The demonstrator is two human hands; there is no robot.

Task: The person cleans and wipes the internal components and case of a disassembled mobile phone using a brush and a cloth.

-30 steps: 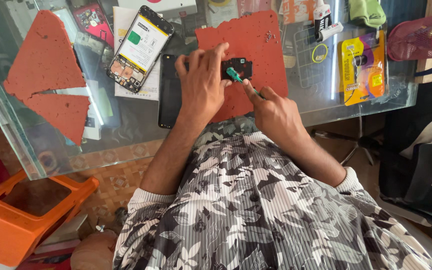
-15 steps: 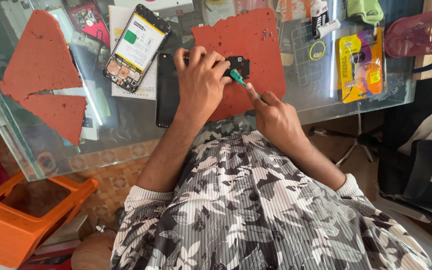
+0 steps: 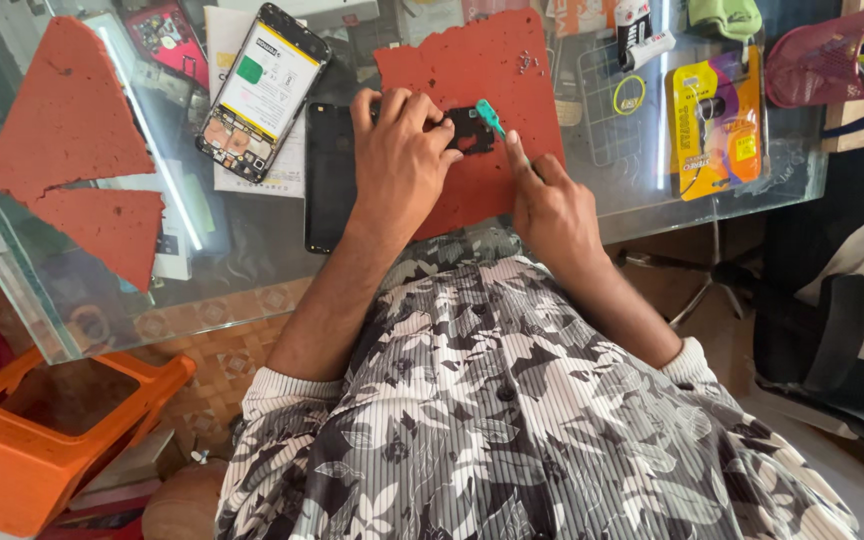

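Nearest the camera, both forearms reach forward from the patterned shirt (image 3: pixel 512 420) onto the glass table (image 3: pixel 252 270).

The left hand (image 3: pixel 399 165) lies palm down, fingers curled and pressing on a small black phone part (image 3: pixel 472 128), which sits on the red work mat (image 3: pixel 482 70). The part shows just beyond and to the right of the left fingertips; its long axis runs roughly left to right.

The right hand (image 3: pixel 549 200) is clenched around a thin tool with a teal tip (image 3: pixel 489 116). The tool slants up and to the left from the hand, its tip touching the part's right end. The left hand is the nearer to the part and covers some of it; the right reaches it only through the tool.

Left of the left hand, a black phone back cover (image 3: pixel 330 180) lies lengthwise, just beside the mat. Farther out rests an opened smartphone (image 3: pixel 264 90) with its battery exposed.

Containers: at far right a pink basket (image 3: pixel 822 65) holds items too cramped to identify. A yellow blister pack (image 3: pixel 715 120) encloses a small dark accessory. Tiny screws (image 3: pixel 527 62) lie loose on the mat's far edge.
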